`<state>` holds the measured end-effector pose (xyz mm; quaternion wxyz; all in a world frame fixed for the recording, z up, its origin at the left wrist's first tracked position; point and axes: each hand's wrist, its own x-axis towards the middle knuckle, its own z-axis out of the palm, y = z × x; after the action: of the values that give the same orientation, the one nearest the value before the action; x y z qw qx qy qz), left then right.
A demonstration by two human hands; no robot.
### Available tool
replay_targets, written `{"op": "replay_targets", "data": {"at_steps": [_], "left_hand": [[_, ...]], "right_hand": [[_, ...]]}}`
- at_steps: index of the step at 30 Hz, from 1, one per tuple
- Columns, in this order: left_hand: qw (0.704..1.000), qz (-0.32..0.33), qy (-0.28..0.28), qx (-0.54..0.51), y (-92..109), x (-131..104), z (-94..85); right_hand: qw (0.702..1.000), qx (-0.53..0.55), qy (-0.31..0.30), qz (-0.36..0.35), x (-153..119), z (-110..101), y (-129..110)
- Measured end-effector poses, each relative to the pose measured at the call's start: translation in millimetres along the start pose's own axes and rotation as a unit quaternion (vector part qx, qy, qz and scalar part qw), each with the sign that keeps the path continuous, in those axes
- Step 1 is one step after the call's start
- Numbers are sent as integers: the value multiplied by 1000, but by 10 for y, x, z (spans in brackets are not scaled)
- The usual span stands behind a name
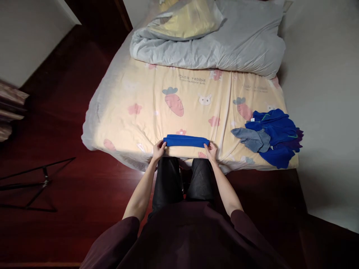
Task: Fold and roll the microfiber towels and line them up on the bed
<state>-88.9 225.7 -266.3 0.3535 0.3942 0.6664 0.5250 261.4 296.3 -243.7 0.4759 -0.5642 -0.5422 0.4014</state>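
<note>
Across the carrot-print bedsheet (157, 101), we pinch a folded blue cloth (186, 141) at both ends, left hand (158, 150) and right hand (211, 151) closed on it, a clothes pile (270, 136) nearby.

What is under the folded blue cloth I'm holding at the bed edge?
The folded blue cloth lies on the yellow carrot-print sheet, with the left hand and right hand at its ends. The sheet directly beneath is covered, so anything there cannot be seen.

The bed sheet's (168, 93) printed lettering is too small to read.
</note>
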Motion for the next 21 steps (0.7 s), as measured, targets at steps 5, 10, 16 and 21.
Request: {"op": "replay_targets", "data": {"at_steps": [5, 10, 16, 21], "left_hand": [[998, -19, 49, 20, 137, -43, 43], [995, -36, 80, 49, 290, -56, 110], [987, -88, 127, 53, 490, -49, 223], [970, -96, 222, 16, 551, -476, 284]], "right_hand": [[1000, -22, 12, 1, 8, -1, 24], [998, -70, 6, -11, -14, 1, 14], [985, -166, 42, -20, -20, 86, -40], [972, -227, 13, -58, 100, 105, -86]]}}
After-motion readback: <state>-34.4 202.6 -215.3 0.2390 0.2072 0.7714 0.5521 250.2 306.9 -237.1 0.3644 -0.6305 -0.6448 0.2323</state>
